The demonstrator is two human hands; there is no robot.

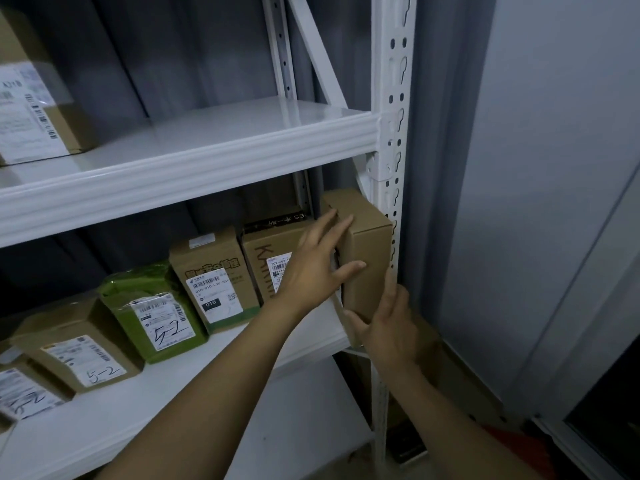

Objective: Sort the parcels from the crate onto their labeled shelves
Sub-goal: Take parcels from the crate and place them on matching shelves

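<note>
Left hand [313, 268], right hand [388, 327], seemingly steadying box [370, 244]

One wide-angle view, worn on the head, faces forward and slightly down, close up to a white rack [180, 178]. Its post [391, 140] stands at 1 o'clock; the grey wall [540, 168] fills 3 o'clock.

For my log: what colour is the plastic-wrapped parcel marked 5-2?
Green parcel; clearest in the head view.
</note>
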